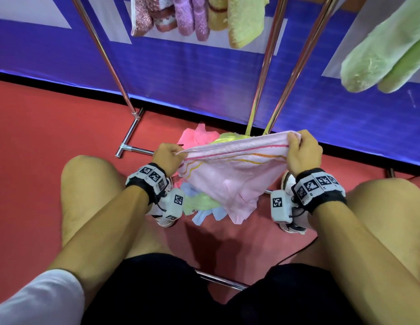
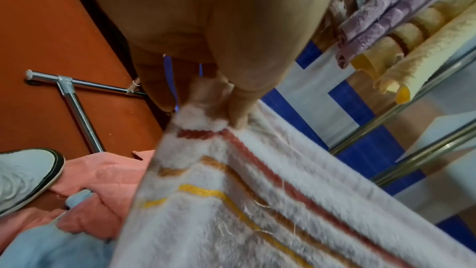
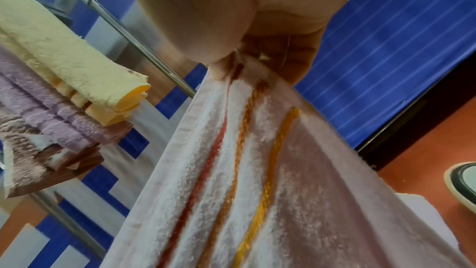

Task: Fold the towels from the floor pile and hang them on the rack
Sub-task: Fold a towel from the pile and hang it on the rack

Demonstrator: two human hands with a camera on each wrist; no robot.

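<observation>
Left hand point(image 1: 167, 156) and right hand point(image 1: 302, 152) each pinching a corner of pink towel point(image 1: 227, 174), stretched above floor pile point(image 1: 199, 202), rack point(image 1: 270, 55) at 12 o'clock.

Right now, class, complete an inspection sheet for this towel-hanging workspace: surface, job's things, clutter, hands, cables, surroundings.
Surface: red floor, bare beside the pile.
Job's things: pink striped towel stretched between both hands; floor pile beneath it; folded towels hanging on the rack.
Clutter: nothing seen.
Hands: left hand and right hand each pinch a top corner of the towel.
Cables: a thin dark cable on the floor by the right leg.
Surroundings: blue and white wall panel behind the rack.
</observation>
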